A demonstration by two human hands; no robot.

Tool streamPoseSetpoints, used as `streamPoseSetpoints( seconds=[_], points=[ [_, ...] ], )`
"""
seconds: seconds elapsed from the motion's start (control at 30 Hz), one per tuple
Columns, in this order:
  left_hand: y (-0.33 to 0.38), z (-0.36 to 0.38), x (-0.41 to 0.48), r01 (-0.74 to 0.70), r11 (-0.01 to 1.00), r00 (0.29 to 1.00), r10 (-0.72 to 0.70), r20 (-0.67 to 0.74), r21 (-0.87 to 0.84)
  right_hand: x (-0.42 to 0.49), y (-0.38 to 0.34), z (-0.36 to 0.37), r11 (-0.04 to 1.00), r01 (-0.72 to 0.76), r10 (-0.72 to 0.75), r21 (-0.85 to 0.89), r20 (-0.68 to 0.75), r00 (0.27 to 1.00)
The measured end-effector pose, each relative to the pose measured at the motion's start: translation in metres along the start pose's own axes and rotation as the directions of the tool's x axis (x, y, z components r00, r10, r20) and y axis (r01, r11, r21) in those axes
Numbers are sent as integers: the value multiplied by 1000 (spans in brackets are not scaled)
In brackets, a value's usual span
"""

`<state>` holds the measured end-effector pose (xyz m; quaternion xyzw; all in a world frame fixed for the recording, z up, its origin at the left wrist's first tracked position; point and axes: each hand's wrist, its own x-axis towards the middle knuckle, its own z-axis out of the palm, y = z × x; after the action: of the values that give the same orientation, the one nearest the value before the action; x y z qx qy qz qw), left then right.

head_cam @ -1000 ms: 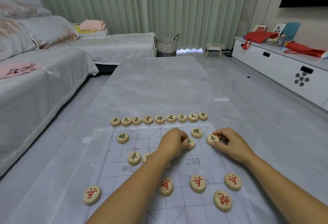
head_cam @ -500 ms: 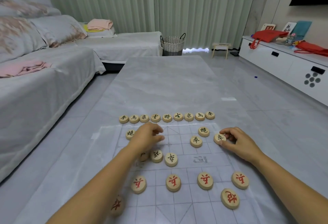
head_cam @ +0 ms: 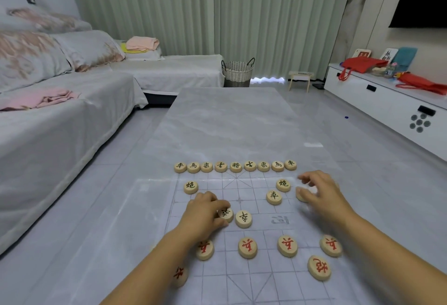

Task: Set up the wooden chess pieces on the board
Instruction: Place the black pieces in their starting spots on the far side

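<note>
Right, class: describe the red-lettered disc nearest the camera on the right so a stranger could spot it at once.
On the grey table lies a clear gridded board. A row of red-lettered discs crosses its near half; the wanted disc lies alone, just nearer than that row's right end. Its red character differs from theirs.

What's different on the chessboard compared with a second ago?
The left hand slid leftward across the board and now pinches a black soldier. The right hand loosened over the right-edge soldier, apparently letting go. The back row and red pieces stayed put.
</note>
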<state>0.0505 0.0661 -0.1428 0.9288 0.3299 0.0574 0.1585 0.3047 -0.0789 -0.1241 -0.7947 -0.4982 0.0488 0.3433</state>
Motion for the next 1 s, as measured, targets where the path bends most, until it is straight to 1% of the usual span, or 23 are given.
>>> streamPoseSetpoints(
  seconds=[0.07,0.1,0.13,0.17,0.27,0.37,0.43,0.5,0.53,0.6,0.67,0.73,0.77,0.83,0.9,1.0],
  points=[
    [-5,0,-3,5,1000,1000,-5,-17,-9,-5,-32,9,992,122,-119,-20,112,987],
    [-10,-1,-6,12,1000,1000,-13,-22,-14,-7,-46,15,985,160,-146,-59,196,970],
    [-16,-3,-10,18,1000,999,-19,-28,-16,-8,-58,22,980,175,-143,-94,274,951],
    [-23,-6,-14,26,999,999,-27,-34,-21,-9,-69,29,978,164,-113,-128,336,935],
    [-48,-15,-27,63,998,996,-64,-57,-28,-9,-92,49,982,76,12,-175,457,890],
    [-73,-21,-40,107,988,993,-112,-38,-110,-7,-102,66,967,103,49,-231,572,819],
    [-87,-22,-47,88,965,995,-98,-30,-248,-4,-108,70,962,112,55,-251,574,817],
    [-95,-21,-52,53,918,995,-83,-61,-393,0,-109,72,960,128,41,-249,576,816],
    [-97,-20,-53,39,904,993,-84,-88,-426,2,-109,72,961,141,27,-238,586,810],
    [-99,-16,-52,29,905,987,-92,-128,-425,5,-109,72,962,158,5,-223,593,805],
    [-99,-13,-52,23,906,982,-99,-159,-423,5,-108,72,961,130,24,-243,542,840],
    [-99,-11,-51,28,904,980,-110,-168,-426,4,-110,73,951,47,99,-307,443,891],
    [-99,-11,-51,31,905,978,-114,-172,-424,2,-112,74,933,9,146,-359,402,904],
    [-98,-11,-51,35,906,976,-121,-180,-421,1,-116,81,884,-7,195,-467,356,914],
    [-98,-10,-51,48,907,973,-137,-185,-419,3,-118,86,870,19,181,-494,354,918],
    [-98,-9,-52,56,907,971,-147,-191,-416,13,-118,83,894,51,152,-445,410,899]
  ],
)
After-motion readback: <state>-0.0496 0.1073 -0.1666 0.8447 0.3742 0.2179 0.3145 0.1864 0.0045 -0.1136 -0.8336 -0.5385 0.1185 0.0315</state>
